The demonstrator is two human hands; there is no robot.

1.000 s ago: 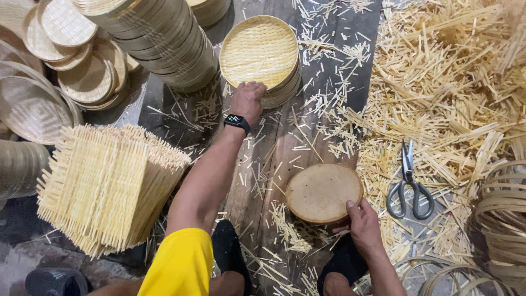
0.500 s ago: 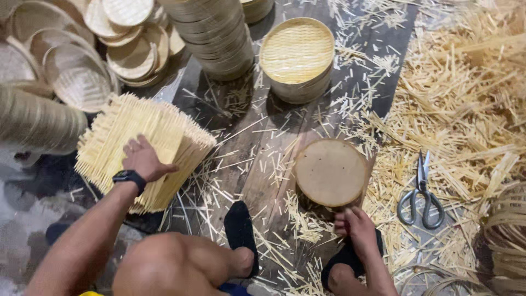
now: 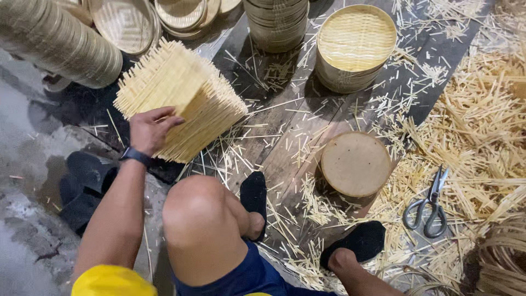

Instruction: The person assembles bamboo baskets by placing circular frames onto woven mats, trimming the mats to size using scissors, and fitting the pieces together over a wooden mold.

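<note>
My left hand [image 3: 149,129] rests with fingers loosely spread on the near corner of a stack of woven bamboo mats [image 3: 181,98], gripping nothing. The pale yellow mats are square, with strip ends bristling at every edge, and the stack lies tilted on the dark floor left of the plank. My right hand is out of sight, below the picture's edge. The round wooden block [image 3: 356,163] stands by my foot; scissors [image 3: 430,203] lie among the offcuts, partly buried.
</note>
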